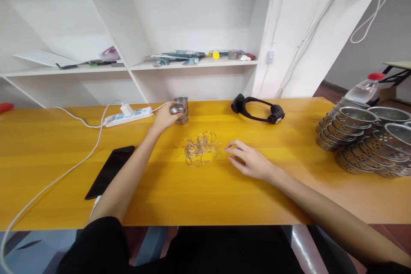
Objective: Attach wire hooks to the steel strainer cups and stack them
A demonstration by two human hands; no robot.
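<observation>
Taking the wire pile [201, 150] on the counter [180, 197] as landmark, my left hand [167, 116] grips a metal cup [177, 108] behind it; my right hand [248, 160], open and empty, hovers to its right. The black headset [258, 110] lies behind-right, stacked strainers [366, 137] far right.

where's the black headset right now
The headset lies toward the back of the table, right of center in the head view, beyond the right hand and left of the metal cups.
</observation>
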